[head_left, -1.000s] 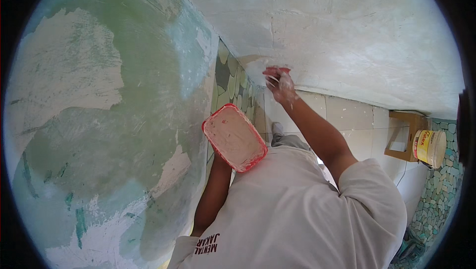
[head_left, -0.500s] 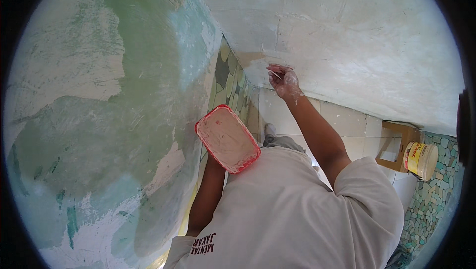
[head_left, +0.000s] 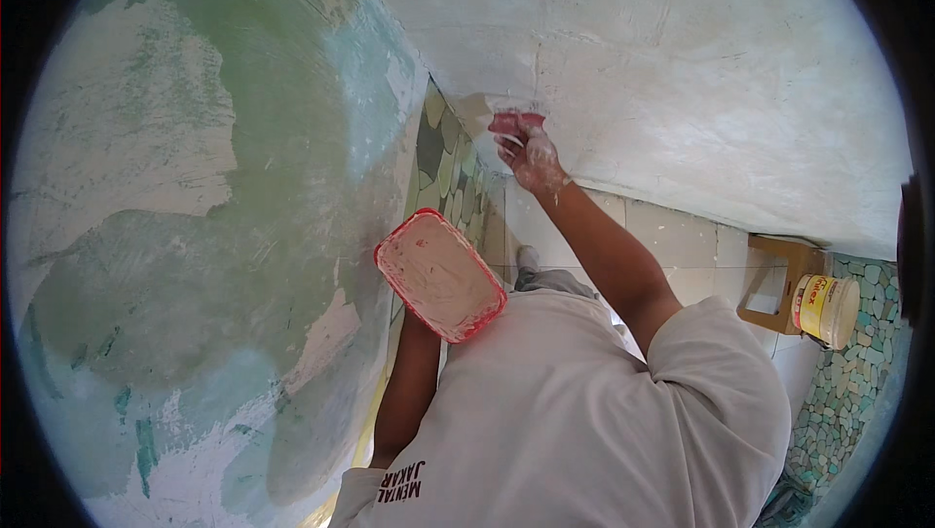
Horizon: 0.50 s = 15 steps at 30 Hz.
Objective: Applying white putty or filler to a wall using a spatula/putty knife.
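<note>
My right hand (head_left: 536,162), smeared with pale filler, is closed on a small red putty spreader (head_left: 516,123). The spreader is at the pale wall (head_left: 662,90) in front of me, close to the corner, over a patch of darker beige filler. Whether its whole edge touches the wall I cannot tell. On my left, a red-rimmed rectangular tub (head_left: 441,275) of pinkish-beige putty rests on my left hand. The left forearm (head_left: 407,392) runs up beneath it, and the tub hides the hand and its fingers.
A green wall (head_left: 292,236) with patches of filler stands close on my left. Stone cladding (head_left: 453,153) lines the corner. On the right, a yellow-labelled bucket (head_left: 826,311) stands by a brown stool (head_left: 784,280) on the tiled floor (head_left: 672,236). Pebble tiling (head_left: 845,382) lies beyond.
My right hand has shifted left and slightly up along the wall. The spreader has turned, showing its broad red face instead of a thin edge. The tub has shifted slightly left in view.
</note>
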### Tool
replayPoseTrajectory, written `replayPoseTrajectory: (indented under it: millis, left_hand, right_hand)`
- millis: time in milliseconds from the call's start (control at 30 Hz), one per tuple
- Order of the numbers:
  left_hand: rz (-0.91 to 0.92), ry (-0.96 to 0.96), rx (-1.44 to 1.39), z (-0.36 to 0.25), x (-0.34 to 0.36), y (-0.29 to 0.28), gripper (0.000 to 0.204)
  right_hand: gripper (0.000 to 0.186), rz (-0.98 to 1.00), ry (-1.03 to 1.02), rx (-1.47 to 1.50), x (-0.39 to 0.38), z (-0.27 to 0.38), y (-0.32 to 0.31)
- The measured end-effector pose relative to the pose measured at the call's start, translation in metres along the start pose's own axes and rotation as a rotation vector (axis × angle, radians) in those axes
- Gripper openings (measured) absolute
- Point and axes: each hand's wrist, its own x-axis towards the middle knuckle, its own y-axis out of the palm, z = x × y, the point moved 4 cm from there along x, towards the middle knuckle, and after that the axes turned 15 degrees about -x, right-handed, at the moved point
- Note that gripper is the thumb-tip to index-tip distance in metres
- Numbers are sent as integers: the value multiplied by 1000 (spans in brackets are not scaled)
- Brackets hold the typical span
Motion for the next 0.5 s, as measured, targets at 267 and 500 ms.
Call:
replayPoseTrajectory:
  millis: [267, 500]
  left_hand:
    - [35, -107, 26, 22, 11, 29, 56]
    - [-73, 10, 21, 14, 0, 19, 57]
  right_hand:
    - [30, -19, -40, 42, 72, 13, -41]
    - [30, -12, -86, 166, -6, 31, -16]
